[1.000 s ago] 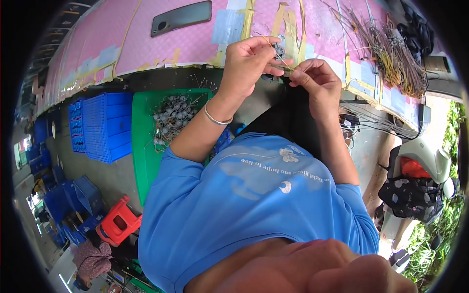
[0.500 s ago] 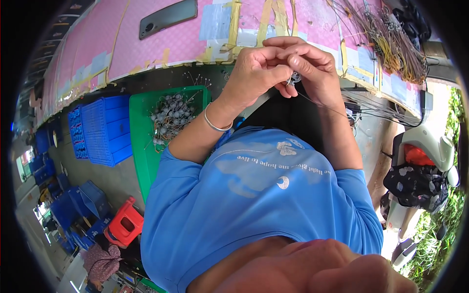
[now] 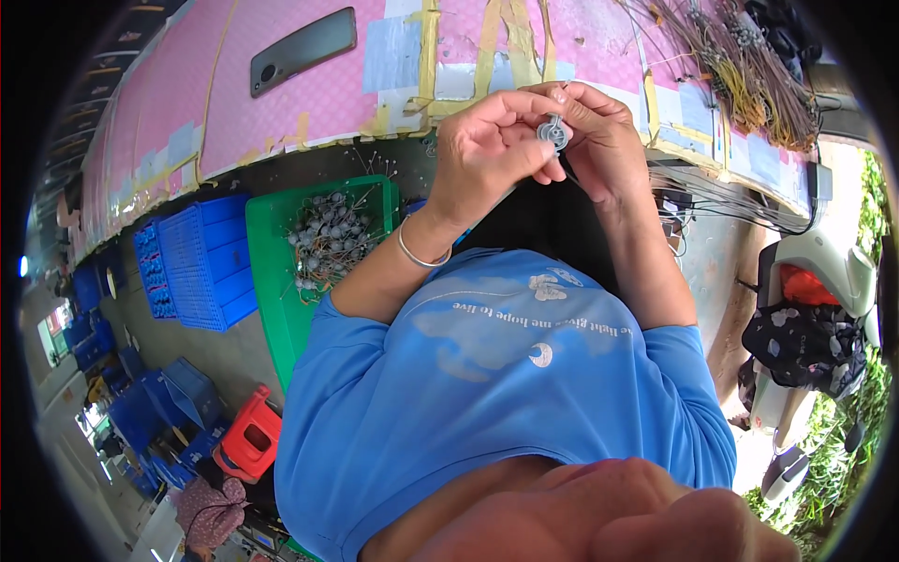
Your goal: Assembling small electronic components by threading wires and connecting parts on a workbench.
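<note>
My left hand [image 3: 492, 145] pinches a small round grey plastic part [image 3: 552, 137] with ring-shaped ridges on its face, above my lap at the table's near edge. Right beside it, my right hand [image 3: 607, 140] has its thumb and forefinger pressed together at the part's upper rim. What those fingertips grip is hidden. A short thin wire seems to run along the part's face. Left of my left forearm, a green tray [image 3: 272, 314] holds a heap of similar grey parts [image 3: 330, 234] with thin wires attached.
The pink-covered table [image 3: 309, 117], patched with tape, carries a phone [image 3: 304, 53] and a bundle of wires [image 3: 763, 84] at the right. Blue crates [image 3: 206, 258] and a red stool [image 3: 249, 436] stand on my left. A scooter [image 3: 824, 272] stands at the right, with another person [image 3: 208, 510] lower left.
The grey part has turned so its round face shows, and it sits slightly higher between my hands. My right fingers have shifted to its upper rim. The whole view has shifted slightly.
</note>
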### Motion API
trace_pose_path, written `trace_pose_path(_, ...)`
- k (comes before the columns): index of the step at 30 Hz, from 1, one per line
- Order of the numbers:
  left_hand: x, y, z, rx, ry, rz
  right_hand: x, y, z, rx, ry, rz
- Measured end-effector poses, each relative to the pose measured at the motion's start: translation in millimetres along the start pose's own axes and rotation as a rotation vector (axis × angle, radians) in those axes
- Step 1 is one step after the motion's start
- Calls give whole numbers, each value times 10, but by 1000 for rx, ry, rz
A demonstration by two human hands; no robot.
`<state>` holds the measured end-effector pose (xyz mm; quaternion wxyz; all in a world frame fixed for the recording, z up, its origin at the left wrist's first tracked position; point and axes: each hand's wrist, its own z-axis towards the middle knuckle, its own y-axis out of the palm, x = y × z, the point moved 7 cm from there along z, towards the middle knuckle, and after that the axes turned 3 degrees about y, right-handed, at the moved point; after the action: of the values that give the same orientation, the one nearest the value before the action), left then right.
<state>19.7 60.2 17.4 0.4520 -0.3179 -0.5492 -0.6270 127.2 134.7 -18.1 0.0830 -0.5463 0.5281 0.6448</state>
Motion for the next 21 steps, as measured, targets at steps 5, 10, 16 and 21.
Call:
trace_pose_path(5,5,24,84,-15,54,6,37,33,77,25,136,124)
trace_pose_path(10,-12,-199,345,-36,-49,-96,-205,104,433,-44,97,-47)
trace_pose_path(16,-117,-439,647,-18,-119,9,-1410,-660,2005,85,-345,-1406)
trace_pose_path(21,-179,-455,641,-2,-242,-10,-1690,-831,2742,600,-473,-1744)
